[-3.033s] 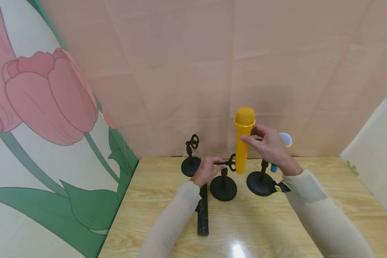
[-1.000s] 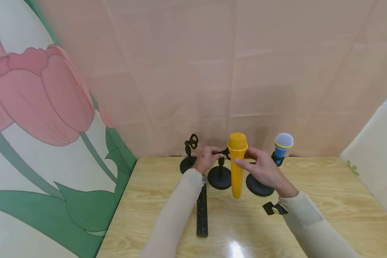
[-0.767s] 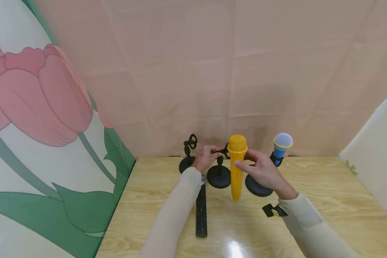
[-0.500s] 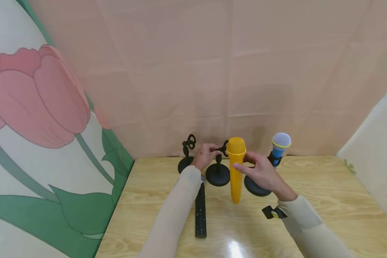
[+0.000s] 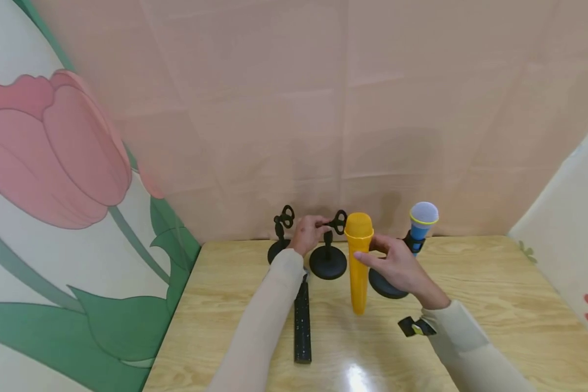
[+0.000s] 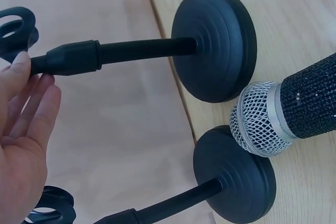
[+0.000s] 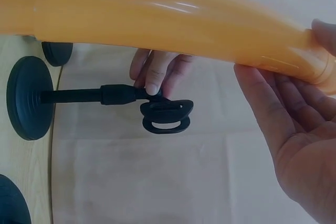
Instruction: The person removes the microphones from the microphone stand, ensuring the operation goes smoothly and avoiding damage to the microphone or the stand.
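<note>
My left hand (image 5: 306,235) pinches the joint just below the clip (image 5: 340,222) of the middle black microphone stand (image 5: 328,263). The clip's ring is bare, and the stand's pole (image 6: 142,51) rises from a round base. In my right hand (image 5: 398,264) is a yellow microphone (image 5: 359,272), gripped around its handle between thumb and fingers. It hangs nearly upright in front of and right of that clip, head up. The right wrist view shows the yellow handle (image 7: 157,17) crossing above the clip, apart from it.
A blue microphone (image 5: 423,220) sits in the right stand, its base (image 5: 386,284) partly behind my right hand. Another stand (image 5: 284,218) with a bare clip is at the left. A black microphone (image 5: 302,326) with a silver mesh head (image 6: 260,119) lies beside the bases.
The yellow microphone has come down and toward me from above the clip. My left hand and the middle stand have shifted back toward the wall. The blue microphone now shows more fully.
</note>
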Demonstrator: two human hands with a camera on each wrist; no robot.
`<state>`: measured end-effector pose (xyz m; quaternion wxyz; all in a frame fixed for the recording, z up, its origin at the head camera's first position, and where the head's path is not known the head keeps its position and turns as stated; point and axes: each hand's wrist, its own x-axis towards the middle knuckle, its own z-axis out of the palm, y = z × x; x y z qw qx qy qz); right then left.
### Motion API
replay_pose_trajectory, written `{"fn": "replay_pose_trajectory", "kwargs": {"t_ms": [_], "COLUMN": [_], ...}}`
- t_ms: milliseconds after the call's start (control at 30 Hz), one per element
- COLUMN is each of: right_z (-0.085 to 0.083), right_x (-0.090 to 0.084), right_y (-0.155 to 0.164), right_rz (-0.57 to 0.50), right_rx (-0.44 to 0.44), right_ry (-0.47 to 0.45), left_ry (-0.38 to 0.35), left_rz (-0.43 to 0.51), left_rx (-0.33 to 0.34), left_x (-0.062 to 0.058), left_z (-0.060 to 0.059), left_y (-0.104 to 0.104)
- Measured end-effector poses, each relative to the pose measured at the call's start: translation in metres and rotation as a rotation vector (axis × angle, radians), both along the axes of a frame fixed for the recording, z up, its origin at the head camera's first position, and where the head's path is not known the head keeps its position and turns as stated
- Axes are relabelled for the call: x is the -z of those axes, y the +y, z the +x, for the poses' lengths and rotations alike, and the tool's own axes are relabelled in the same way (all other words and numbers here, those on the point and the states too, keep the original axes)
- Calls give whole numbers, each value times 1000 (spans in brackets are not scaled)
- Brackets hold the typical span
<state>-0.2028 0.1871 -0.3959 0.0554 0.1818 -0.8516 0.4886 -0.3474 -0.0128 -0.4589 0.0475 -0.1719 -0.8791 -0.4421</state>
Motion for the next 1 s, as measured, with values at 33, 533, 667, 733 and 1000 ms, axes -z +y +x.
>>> {"fn": "replay_pose_trajectory", "kwargs": {"t_ms": [33,533,667,733,1000], "right_z": [0,0,1,0,-4], "right_x": [1,13,16,18,27], "right_y": [0,2,1,1,-4], "right_rz": [2,-6,-3,-6,-20], "right_rx": [3,6,5,0,-25], "right_ry": [0,-54,-66,-71,-107], "left_ry": [4,32,50,45,5], "left_rz": [2,-29,-39,-36,-11], "left_rx": [-2,-50,-70,-79,-103], "left_x": [0,-3,-5,-5,-5], "left_z": [-1,-7,-7,-7,-9], "left_y": [0,5,6,7,6]}}
